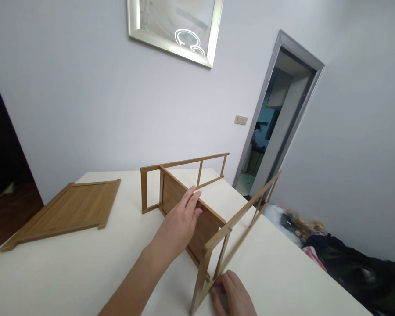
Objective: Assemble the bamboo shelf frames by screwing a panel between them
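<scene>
A partly built wooden shelf unit lies on its side on the white table (pixel 85 272). Its upright shelf board (pixel 177 197) joins two ladder-like side frames, a far frame (pixel 184 169) and a near frame (pixel 240 221). My left hand (pixel 181 221) rests on the top edge of the shelf board, fingers curled over it. My right hand (pixel 232 294) presses on the bottom rail of the near frame at the table's front, fingers closed round the rail.
A second loose wooden shelf board (pixel 69 210) lies flat on the table's left. A framed mirror (pixel 176 26) hangs on the wall behind. An open doorway (pixel 276 127) stands at right, with dark clothes and bags (pixel 342 254) on the floor beyond the table edge.
</scene>
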`<state>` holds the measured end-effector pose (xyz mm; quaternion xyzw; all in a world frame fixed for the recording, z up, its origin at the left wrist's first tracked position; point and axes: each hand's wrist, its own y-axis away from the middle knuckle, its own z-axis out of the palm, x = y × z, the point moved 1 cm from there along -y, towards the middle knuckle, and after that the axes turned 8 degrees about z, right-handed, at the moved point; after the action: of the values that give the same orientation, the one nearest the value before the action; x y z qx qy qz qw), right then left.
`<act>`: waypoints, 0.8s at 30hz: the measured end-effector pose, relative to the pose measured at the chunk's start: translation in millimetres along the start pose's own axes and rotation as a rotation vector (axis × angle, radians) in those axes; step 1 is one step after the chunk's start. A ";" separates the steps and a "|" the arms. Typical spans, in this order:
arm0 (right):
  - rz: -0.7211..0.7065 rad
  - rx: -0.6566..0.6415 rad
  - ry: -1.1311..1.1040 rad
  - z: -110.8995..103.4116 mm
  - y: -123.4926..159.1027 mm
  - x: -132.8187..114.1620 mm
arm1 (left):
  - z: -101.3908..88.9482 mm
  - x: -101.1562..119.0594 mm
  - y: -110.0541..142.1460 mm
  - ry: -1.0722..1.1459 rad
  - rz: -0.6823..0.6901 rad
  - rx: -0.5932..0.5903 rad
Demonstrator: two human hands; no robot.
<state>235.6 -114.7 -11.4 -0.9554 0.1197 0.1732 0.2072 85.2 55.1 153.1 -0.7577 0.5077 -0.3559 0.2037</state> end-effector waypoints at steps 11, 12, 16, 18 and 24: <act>0.069 -0.052 -0.001 2.1 -1.3 1.5 | -57.2 48.2 3.6 0.381 -0.060 -0.154; 0.073 -0.055 -0.004 2.5 -1.0 1.5 | -60.2 53.0 4.5 0.383 -0.073 -0.191; 0.081 -0.066 -0.018 4.5 -0.5 2.8 | -60.8 63.6 9.0 0.347 -0.141 -0.297; 0.079 -0.064 -0.024 4.5 -0.8 3.1 | -58.5 64.7 10.7 0.364 -0.157 -0.325; 0.047 -0.048 -0.040 1.3 -2.1 0.5 | -60.5 65.5 10.1 0.427 -0.181 -0.361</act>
<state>236.3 -112.2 -12.0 -0.9534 0.1336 0.1999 0.1823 48.9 -5.7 208.2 -0.7320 0.5243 -0.4280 -0.0785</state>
